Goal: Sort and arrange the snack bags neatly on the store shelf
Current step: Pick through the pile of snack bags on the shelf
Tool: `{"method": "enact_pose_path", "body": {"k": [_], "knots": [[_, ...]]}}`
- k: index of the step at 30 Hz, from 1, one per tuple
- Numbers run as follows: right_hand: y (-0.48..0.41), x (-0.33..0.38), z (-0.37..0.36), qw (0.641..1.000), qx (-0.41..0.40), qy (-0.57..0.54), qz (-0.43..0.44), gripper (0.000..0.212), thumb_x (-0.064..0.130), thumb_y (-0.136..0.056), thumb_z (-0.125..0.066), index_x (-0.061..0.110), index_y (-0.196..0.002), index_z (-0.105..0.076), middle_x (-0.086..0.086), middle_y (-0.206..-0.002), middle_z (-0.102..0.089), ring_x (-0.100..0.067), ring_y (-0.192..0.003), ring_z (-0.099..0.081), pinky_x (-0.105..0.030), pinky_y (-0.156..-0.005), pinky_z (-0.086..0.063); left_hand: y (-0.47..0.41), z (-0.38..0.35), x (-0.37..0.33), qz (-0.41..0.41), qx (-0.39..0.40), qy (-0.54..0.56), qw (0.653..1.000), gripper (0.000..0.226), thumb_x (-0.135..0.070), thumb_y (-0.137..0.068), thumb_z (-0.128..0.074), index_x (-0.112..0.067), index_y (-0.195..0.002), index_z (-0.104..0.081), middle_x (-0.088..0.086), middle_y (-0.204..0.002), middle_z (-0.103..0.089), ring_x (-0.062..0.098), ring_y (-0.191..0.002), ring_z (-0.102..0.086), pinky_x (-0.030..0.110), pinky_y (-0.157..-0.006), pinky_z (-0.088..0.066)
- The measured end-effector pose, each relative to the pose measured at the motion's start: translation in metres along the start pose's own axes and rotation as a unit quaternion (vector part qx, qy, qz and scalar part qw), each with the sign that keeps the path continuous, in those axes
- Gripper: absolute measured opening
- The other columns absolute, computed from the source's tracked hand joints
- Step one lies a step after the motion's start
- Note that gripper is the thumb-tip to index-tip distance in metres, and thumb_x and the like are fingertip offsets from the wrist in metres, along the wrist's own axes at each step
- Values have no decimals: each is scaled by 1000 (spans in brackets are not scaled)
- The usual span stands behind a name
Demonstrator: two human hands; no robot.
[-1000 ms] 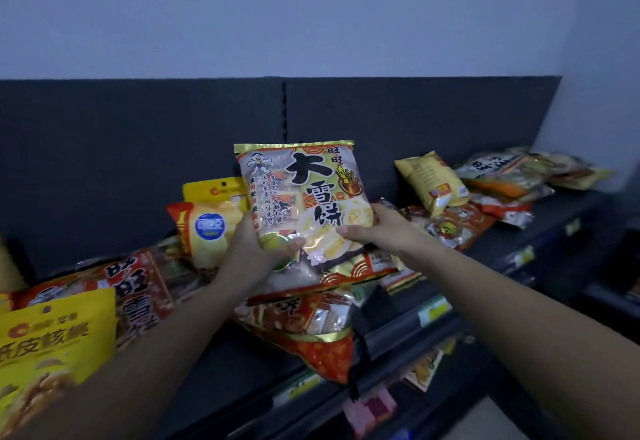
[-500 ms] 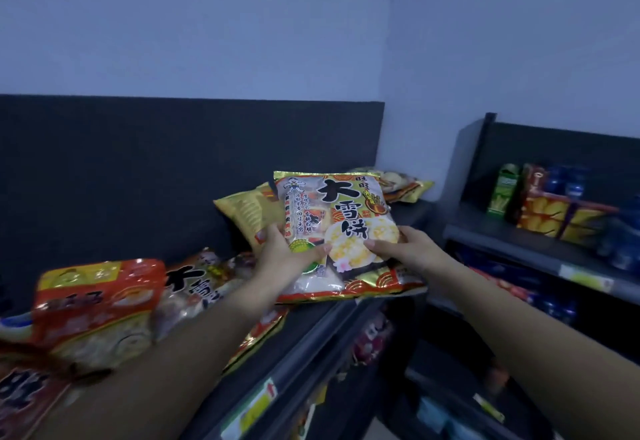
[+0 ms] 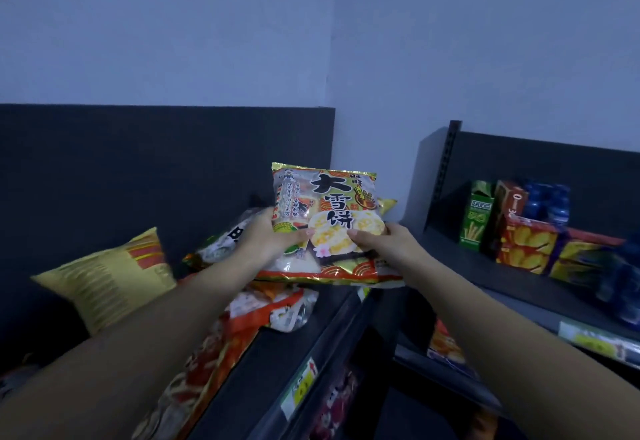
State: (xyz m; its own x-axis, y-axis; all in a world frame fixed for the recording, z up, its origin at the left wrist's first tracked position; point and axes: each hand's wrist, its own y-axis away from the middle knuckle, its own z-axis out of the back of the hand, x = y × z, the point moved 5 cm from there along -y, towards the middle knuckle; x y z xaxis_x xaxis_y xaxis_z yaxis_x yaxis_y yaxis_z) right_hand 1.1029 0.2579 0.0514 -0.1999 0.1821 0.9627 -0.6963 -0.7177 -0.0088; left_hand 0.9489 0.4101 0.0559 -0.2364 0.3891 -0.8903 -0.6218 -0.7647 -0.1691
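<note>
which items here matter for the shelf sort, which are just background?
In play:
left hand
right hand
rice cracker bag held by both
yellow bag
loose bags beneath
shelf

Background:
green box
orange boxes
blue bottles

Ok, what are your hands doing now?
Left hand and right hand gripping rice cracker bag. Held upright above shelf. Other snack bags piled underneath.

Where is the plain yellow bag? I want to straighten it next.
The yellow bag leans against the dark back panel on the left of the head view, left of the left hand.
</note>
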Motion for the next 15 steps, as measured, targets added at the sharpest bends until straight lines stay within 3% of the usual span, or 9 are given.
{"method": "enact_pose_path", "body": {"k": [2,4,6,8,12,15], "knots": [[-37,2,-1,1000,-3,-3,-7,47,38,-74,-76,14,-109,-55,-2,-97,-70,-20,-81,-69,-34,-77,-57,-38,-1,-3,-2,2,-19,1000,58,-41,-71,-79,-21,-118,-52,-3,-111,-63,21,-100,-62,35,-89,-49],[-71,5,2,1000,-3,0,-9,38,40,-74,-76,18,-98,-56,-3,-95,-71,-21,-82,-70,-37,-82,-56,-74,-5,-3,1,1,-34,999,76,-44,-71,-78,-20,-132,-41,2,-126,-58,25,-110,-58,42,-97,-46],[-100,7,8,1000,-5,-6,-6,32,38,-76,-75,19,-92,-56,-1,-88,-71,-17,-75,-70,-32,-72,-58,-107,-12,-1,11,3,-35,999,99,-44,-73,-77,-17,-147,-15,6,-140,-47,29,-122,-50,43,-103,-40],[-125,5,15,1000,-5,-23,-12,27,31,-79,-74,16,-89,-54,-1,-80,-69,-10,-59,-68,-20,-51,-53,-138,-21,-1,14,18,-18,1000,108,-39,-75,-77,-16,-149,-2,9,-143,-43,28,-123,-49,38,-102,-40],[-177,-2,30,1000,5,-19,-25,34,26,-80,-73,8,-100,-52,-3,-77,-66,-7,-46,-64,-15,-39,-45,-190,-47,0,19,52,-26,998,92,-35,-79,-74,-15,-147,-15,7,-137,-48,21,-108,-57,30,-87,-46],[-221,-11,44,1000,-1,23,-20,32,34,-79,-73,17,-83,-47,-1,-80,-64,-10,-60,-64,-20,-48,-49,-229,-68,0,20,74,-24,997,68,-27,-83,-71,-15,-139,-34,1,-121,-55,3,-81,-56,18,-64,-44]]}}
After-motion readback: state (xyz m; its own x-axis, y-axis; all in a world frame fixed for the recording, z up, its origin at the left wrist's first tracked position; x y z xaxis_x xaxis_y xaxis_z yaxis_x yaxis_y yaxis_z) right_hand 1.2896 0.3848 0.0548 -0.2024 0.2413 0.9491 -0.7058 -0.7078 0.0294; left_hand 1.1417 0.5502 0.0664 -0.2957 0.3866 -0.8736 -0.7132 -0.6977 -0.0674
